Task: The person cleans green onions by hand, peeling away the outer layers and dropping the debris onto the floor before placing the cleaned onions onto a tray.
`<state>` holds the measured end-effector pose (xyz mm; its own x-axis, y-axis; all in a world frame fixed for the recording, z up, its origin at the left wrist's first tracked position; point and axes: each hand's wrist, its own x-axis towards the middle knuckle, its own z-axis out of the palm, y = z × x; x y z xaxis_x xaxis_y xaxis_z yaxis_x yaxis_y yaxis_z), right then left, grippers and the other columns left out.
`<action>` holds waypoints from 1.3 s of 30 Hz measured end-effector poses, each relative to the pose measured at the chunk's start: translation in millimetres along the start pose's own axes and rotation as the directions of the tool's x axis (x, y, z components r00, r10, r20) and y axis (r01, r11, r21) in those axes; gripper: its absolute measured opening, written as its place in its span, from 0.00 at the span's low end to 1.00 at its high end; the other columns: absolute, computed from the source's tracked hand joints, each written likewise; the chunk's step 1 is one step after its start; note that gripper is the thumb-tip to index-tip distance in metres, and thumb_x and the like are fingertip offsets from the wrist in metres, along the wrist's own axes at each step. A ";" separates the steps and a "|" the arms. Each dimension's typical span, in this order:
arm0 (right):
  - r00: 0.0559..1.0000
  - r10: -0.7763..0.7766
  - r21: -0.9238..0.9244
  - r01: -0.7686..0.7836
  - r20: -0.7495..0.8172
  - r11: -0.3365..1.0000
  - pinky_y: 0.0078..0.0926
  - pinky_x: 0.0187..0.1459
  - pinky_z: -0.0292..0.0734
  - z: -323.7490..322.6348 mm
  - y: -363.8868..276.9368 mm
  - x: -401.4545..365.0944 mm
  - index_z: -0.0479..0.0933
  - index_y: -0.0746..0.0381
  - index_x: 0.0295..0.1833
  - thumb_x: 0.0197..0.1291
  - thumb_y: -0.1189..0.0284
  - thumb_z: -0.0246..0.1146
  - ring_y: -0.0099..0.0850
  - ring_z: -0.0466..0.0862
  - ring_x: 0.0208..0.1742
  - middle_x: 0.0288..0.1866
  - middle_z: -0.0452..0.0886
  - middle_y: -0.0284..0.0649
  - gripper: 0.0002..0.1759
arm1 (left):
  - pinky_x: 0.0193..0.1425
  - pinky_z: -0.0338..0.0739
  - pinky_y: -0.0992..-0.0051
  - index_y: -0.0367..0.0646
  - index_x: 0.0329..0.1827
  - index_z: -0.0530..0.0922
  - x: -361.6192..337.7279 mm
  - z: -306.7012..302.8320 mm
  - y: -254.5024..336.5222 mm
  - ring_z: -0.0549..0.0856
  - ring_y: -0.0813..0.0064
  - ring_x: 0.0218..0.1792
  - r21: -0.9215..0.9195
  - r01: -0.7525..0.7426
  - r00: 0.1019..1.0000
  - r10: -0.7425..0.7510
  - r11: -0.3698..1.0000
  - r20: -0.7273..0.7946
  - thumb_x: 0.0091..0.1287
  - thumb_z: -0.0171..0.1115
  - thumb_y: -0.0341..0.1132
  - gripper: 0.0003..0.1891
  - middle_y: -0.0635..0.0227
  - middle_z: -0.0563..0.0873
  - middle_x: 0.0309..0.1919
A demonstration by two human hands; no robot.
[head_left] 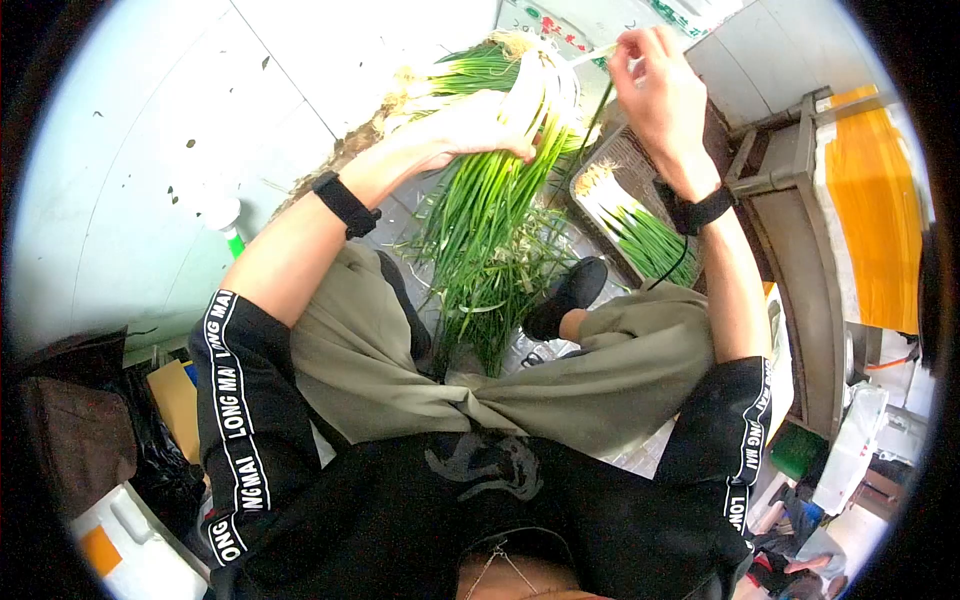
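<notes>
My left hand [490, 125] is wrapped round a thick bunch of green onions [500, 185], their white ends up and green leaves hanging down between my legs. My right hand [655, 85] is raised to the right of the bunch, its fingers pinched on a thin white strand [597, 54] that reaches toward the onions' white ends. I cannot tell whether the strand is a tie or an onion stalk. More green onions [475, 70] lie behind my left hand, roots to the left. Loose leaves [490, 325] are heaped on the floor below.
A tray [572, 185] of green onions [645, 235] sits right of my knees. Beyond it stands a metal frame [800, 190] with an orange-yellow panel [872, 210]. White boxes with printed characters [560, 30] are at the back. My shoe [565, 297] is beside the leaf heap.
</notes>
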<state>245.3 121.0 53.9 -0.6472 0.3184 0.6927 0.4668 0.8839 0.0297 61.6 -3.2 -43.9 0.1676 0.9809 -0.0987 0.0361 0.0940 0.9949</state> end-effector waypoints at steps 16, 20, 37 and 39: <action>0.648 0.448 0.277 -0.711 0.616 0.647 0.29 0.43 0.82 20.7 50.5 -58.5 0.83 0.66 0.44 0.63 0.63 0.64 0.29 0.89 0.37 0.36 0.89 0.43 0.16 | 0.49 0.81 0.76 0.39 0.54 0.81 -16.0 -32.1 13.0 0.84 0.80 0.46 -0.389 -0.164 0.986 0.156 0.907 -0.052 0.69 0.68 0.41 0.17 0.69 0.86 0.45; 0.675 0.147 0.251 -0.455 0.723 0.855 0.34 0.43 0.82 34.5 18.5 -78.6 0.83 0.66 0.39 0.58 0.67 0.66 0.39 0.88 0.35 0.32 0.86 0.48 0.12 | 0.49 0.81 0.76 0.39 0.55 0.81 -14.8 -36.4 18.2 0.84 0.80 0.46 -0.398 -0.167 0.986 0.150 0.902 -0.075 0.69 0.68 0.42 0.18 0.69 0.86 0.45; 0.745 0.100 0.494 -0.530 0.660 0.690 0.28 0.47 0.81 27.0 -31.3 -58.3 0.78 0.69 0.59 0.56 0.48 0.73 0.29 0.87 0.41 0.48 0.87 0.47 0.38 | 0.50 0.83 0.76 0.38 0.59 0.78 -13.2 -21.3 22.3 0.85 0.80 0.46 -0.323 -0.110 0.986 0.061 0.940 -0.158 0.71 0.66 0.44 0.21 0.68 0.86 0.47; 0.756 0.145 0.566 -0.589 0.638 0.577 0.29 0.50 0.81 37.7 -32.5 -62.3 0.78 0.69 0.59 0.55 0.49 0.74 0.29 0.87 0.44 0.49 0.86 0.48 0.37 | 0.51 0.83 0.76 0.38 0.60 0.78 -10.0 -14.3 23.5 0.85 0.80 0.46 -0.319 -0.105 0.986 0.058 0.942 -0.155 0.71 0.66 0.44 0.21 0.68 0.86 0.47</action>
<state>247.7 85.4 -17.4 -0.8060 0.5879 0.0682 0.3090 0.5162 -0.7987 46.7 -8.4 -19.2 0.0143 0.9992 -0.0369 -0.2978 0.0395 0.9538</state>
